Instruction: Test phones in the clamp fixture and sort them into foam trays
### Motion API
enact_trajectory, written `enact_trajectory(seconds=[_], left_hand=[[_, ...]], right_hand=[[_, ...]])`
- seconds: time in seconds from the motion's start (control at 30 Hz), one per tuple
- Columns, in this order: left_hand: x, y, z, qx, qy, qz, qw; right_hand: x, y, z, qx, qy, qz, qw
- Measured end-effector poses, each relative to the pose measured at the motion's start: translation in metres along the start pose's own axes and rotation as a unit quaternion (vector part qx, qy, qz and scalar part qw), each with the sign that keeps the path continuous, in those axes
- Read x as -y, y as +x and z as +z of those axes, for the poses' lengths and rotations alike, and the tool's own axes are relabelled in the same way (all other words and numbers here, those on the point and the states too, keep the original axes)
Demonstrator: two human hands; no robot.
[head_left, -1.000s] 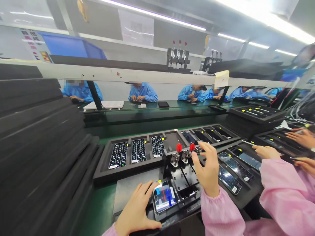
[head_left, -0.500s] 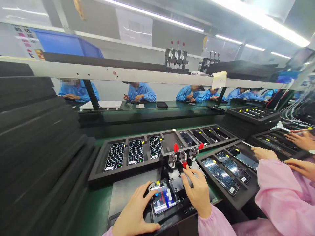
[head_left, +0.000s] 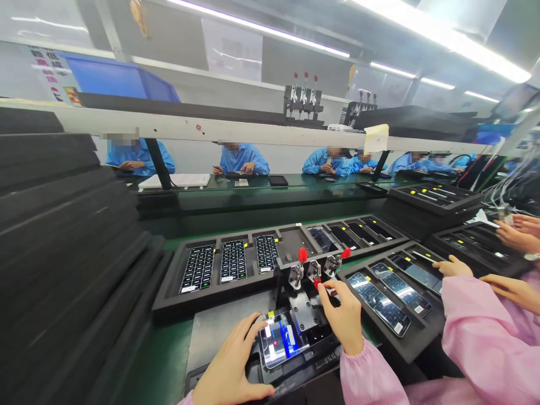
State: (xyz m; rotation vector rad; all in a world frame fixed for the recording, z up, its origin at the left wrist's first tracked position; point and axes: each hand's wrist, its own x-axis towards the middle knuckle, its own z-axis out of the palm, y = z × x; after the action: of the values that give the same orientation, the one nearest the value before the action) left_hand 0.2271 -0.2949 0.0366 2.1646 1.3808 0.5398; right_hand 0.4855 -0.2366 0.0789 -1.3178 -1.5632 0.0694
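Observation:
A phone [head_left: 282,342] with a lit screen lies face up in a black clamp fixture [head_left: 324,355]. My left hand [head_left: 234,363] wraps round the fixture's left side, fingertips at the phone's upper left edge and thumb along the front. The fixture has several toggle clamps with red handles. My right hand [head_left: 343,315] pinches the lowered red handle [head_left: 317,283] of the middle clamp with thumb and forefinger. A dark metal plate [head_left: 304,310] sits beneath the clamps, beside the phone's right end.
Behind the fixture runs a black foam tray [head_left: 169,301] of phones; another phone tray [head_left: 407,340] lies to the right. Stacked black trays [head_left: 63,253] rise at left. A co-worker's pink sleeve [head_left: 476,320] and hand [head_left: 453,266] reach in at right. A shelf [head_left: 236,128] crosses above.
My right hand has shifted slightly right, its fingers drawn closer around the red handle. The phone's screen shows a different pattern. My left hand stays in place. Co-workers' hands at right have moved.

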Motion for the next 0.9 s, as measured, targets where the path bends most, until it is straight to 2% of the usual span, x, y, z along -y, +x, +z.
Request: enact_trajectory(seconds=[0.3,0.9], left_hand=[[0.0001,0.0008,0.0001,-0.004,-0.011,0.003,1.000],[-0.0015,0.0010,-0.0007,0.000,0.001,0.007,1.000]], right_hand=[[-0.0025,0.0030,0.0058,0.021,-0.028,0.020,0.999],[-0.0017,0.0028,0.0059,0.039,-0.008,0.035,0.999]])
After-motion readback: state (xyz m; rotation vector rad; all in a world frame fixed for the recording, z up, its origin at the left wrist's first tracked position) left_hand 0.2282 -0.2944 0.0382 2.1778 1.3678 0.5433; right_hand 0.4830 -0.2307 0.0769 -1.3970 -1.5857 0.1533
